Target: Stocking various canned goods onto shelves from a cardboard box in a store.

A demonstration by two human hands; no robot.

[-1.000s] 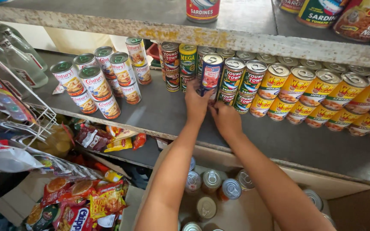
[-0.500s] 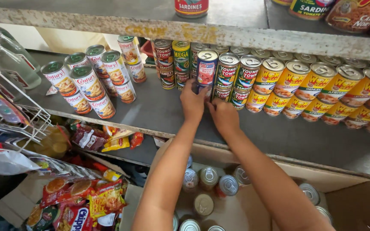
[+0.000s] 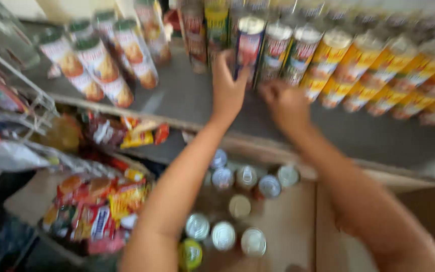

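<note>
The view is blurred. My left hand (image 3: 227, 89) reaches up to the grey shelf (image 3: 187, 98) and wraps its thumb and fingers around the lower part of a red and blue can (image 3: 248, 44), which stands on top of another can. My right hand (image 3: 284, 103) hovers just right of it, in front of the green-labelled cans (image 3: 298, 55), with its fingers curled and nothing visible in them. Both forearms stretch up from below over a cardboard box (image 3: 419, 206) that holds several upright cans (image 3: 222, 234).
Rows of yellow and red cans (image 3: 378, 75) fill the shelf to the right, and stacked white-labelled cans (image 3: 96, 63) stand to the left. A wire rack (image 3: 23, 93) juts out at the far left. Below it a carton of snack packets (image 3: 96, 211) sits beside the box.
The camera has moved closer and the picture has blurred. My right hand has drawn back a little from the lower cans. My left hand stays on the red and blue can.
</note>
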